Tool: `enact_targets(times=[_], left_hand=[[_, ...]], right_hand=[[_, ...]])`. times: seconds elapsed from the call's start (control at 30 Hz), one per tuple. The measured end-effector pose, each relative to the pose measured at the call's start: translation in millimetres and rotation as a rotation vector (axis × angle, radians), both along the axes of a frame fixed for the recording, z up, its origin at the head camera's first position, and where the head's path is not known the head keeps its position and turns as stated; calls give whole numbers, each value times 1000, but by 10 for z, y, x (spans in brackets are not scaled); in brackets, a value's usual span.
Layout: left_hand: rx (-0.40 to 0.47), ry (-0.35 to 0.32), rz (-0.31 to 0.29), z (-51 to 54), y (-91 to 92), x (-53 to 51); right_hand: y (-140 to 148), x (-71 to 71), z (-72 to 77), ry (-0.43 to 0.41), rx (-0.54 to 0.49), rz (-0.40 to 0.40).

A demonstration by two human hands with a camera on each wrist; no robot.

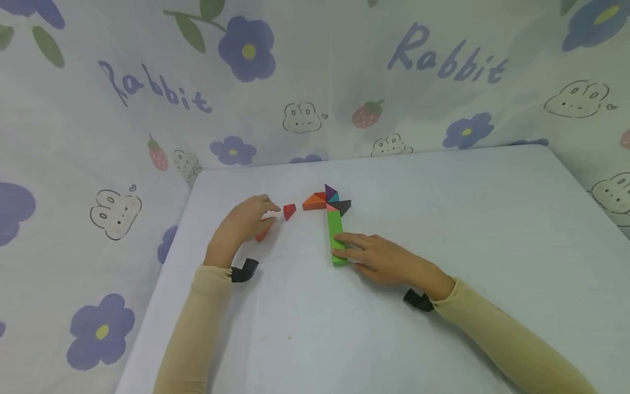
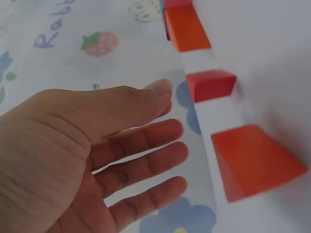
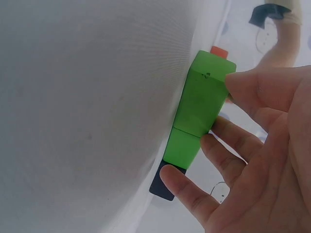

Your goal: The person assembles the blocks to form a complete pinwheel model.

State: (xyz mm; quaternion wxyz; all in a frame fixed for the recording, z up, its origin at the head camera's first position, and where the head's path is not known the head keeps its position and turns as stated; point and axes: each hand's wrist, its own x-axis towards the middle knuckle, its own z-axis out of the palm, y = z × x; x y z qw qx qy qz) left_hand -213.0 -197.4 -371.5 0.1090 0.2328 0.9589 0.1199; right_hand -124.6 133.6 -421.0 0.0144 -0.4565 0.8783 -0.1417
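In the head view my left hand (image 1: 248, 219) hovers between a small red block (image 1: 289, 212) and an orange-red block (image 1: 263, 231). Its fingers are spread, with nothing between them in the left wrist view. My right hand (image 1: 386, 258) lays extended fingers on a long green strip (image 1: 336, 223). The right wrist view shows a seam between two green blocks (image 3: 199, 104) there. Above the strip, wedge-shaped blocks meet like a pinwheel: orange (image 1: 314, 202), purple (image 1: 330, 191), blue (image 1: 335, 197), black (image 1: 343, 207) and pink (image 1: 332, 207), plus a red one partly hidden.
All the blocks lie on a white table (image 1: 295, 339). Behind and left of it hangs a cloth (image 1: 334, 71) printed with flowers, rabbits and strawberries. Each wrist carries a black mount (image 1: 244, 271) close to the tabletop.
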Motion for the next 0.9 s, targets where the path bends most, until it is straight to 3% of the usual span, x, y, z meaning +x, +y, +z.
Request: enact_targets(times=[0.27,0.53,0.67,0.9], left_hand=[[-45,39,-39,-145,173,-1],[-48,15,-45,-127,282,54],[-52,36,-86,-130,327,68],[-24,89,-91,-138,323,85]], right_hand=[[-4,2,-1,-26,-8,-2],[-2,-7,0,-19,-2,-5],[2,-4,-5,-16,-1,-2],[0,-2,-23,-23,-2,-4]])
